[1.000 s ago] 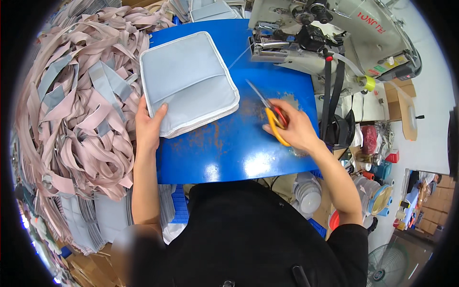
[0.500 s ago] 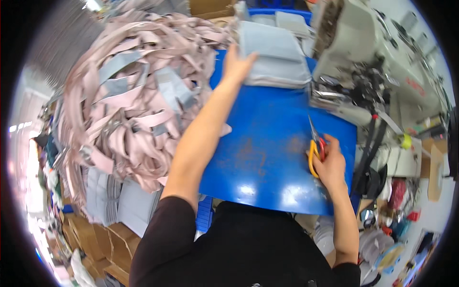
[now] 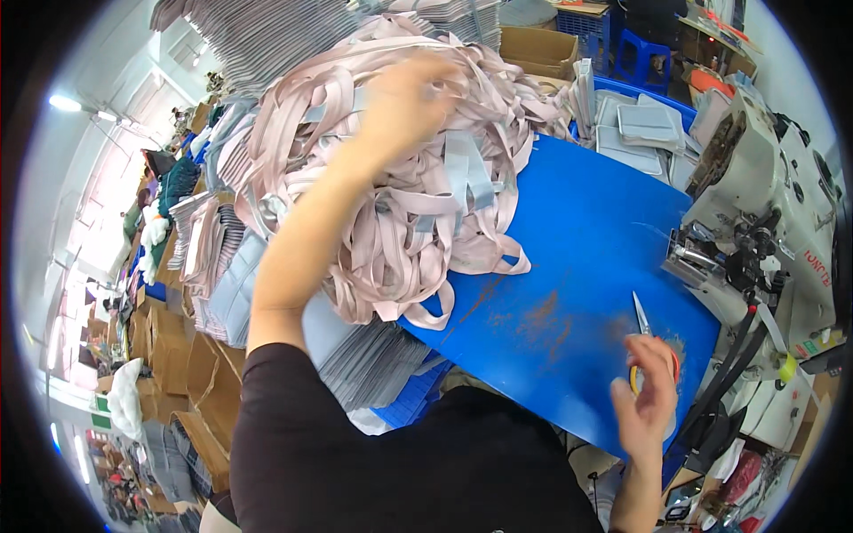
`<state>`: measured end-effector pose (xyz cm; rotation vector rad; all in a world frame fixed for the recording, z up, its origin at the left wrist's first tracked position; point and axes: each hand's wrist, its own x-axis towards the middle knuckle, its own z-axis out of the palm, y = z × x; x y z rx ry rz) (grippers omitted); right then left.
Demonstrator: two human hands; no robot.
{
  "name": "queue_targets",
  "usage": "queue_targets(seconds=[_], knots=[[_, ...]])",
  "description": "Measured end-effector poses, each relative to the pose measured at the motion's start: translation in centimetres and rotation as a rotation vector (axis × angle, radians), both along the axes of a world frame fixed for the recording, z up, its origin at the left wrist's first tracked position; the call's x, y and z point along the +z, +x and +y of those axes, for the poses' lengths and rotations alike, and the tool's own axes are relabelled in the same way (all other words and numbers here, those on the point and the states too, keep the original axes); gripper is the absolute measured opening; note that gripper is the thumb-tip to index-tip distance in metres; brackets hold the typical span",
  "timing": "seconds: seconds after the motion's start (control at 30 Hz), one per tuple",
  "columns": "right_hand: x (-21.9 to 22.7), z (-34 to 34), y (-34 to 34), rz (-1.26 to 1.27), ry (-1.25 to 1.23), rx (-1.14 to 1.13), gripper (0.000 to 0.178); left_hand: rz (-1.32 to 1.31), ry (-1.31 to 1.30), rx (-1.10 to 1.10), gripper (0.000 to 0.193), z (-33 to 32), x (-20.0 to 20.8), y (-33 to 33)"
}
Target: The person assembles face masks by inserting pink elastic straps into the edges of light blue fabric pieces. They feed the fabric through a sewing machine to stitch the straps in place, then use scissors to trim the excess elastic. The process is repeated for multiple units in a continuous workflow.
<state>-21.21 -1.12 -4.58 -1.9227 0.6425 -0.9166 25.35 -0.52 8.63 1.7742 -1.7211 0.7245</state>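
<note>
My left hand point(image 3: 413, 102) is over the upper part of a big tangled heap of pale pink straps point(image 3: 391, 253) with grey pieces among them. Motion smears its fingers, so I cannot make out a grip. At the right of the blue tabletop point(image 3: 577, 231), my right hand point(image 3: 650, 395) has its thumb and fingers apart. Beneath it lie scissors point(image 3: 641, 313) with orange and red handles, partly covered by the hand, blades pointing away from me. Flat grey padded pieces point(image 3: 650, 126) rest in a blue bin beyond the table.
A pale sewing machine point(image 3: 764, 204) stands at the right edge of the table. Tall stacks of grey sheets point(image 3: 275, 44) rise behind the heap, and more grey stacks point(image 3: 369, 360) sit below it. Cardboard boxes point(image 3: 538, 53) stand behind and at the left.
My left hand has left the grey padded piece and moved over the strap heap. My right hand's fingers have spread from the scissors. The view has swung left.
</note>
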Motion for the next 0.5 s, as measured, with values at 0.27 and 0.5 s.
queue_targets(seconds=[0.27, 0.5], knots=[[10.2, 4.4, 5.4, -0.75, 0.003, 0.956, 0.036, 0.143, -0.093, 0.46, 0.03, 12.9, 5.6, 9.3], [8.1, 5.4, 3.5, -0.763, -0.058, 0.83, 0.036, -0.503, 0.125, 0.108, 0.021, 4.5, 3.7, 3.8]])
